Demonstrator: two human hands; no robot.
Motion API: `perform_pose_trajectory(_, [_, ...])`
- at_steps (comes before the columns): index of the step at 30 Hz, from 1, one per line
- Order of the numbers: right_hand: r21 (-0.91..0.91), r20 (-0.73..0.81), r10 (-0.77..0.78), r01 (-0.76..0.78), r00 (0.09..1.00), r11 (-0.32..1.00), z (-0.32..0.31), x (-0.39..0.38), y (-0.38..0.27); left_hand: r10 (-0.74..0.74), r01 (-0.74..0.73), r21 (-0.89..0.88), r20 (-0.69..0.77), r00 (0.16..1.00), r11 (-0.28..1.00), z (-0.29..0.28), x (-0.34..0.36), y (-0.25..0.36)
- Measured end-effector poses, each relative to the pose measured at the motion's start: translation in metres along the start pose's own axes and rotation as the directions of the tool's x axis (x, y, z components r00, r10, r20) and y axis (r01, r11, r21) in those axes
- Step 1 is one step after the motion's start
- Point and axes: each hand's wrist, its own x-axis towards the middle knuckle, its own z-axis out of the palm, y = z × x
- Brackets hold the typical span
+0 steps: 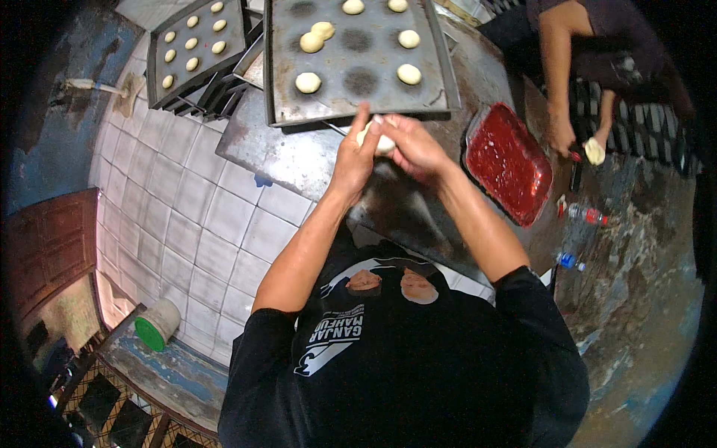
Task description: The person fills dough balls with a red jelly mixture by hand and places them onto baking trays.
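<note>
Both bare hands meet over the metal worktable (295, 160), the left hand (354, 155) and the right hand (417, 149) closed together on a pale dough ball (384, 144), which sits between their fingers and thumbs just beside the near edge of the large baking tray (388, 101); the left index finger points up toward that edge, while the full contact of the other fingertips is hidden. Seven dough balls show on the tray, two of them touching at the left, among dark round patches on the metal. A smaller-looking baking tray (205, 37) with nine more dough balls stands at the upper left, over a tiled floor (213, 216). To the right of the right hand, a rectangular pan (466, 149) holds glossy red filling (508, 164). Beyond it, a co-worker in a dark top has one hand (560, 136) near a dark tool and the other at a piece of dough (594, 152). Two plastic bottles, one red-labelled (588, 215) and one blue-labelled (570, 261), lie nearer the person
</note>
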Motion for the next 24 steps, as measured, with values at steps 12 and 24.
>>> perform_pose_trajectory(12, [-0.849,0.513,-0.229,0.449,0.827,-0.279,-0.069,0.198,-0.002,0.264,-0.154,0.449,-0.192,0.945,0.88,-0.168,0.043,0.051])
perform_pose_trajectory(24, [-0.916,0.137,-0.456,0.287,0.879,0.278,-0.057,0.313,-0.095,0.31,-0.217,0.479,-0.124,0.943,0.851,-0.152,0.091,0.069])
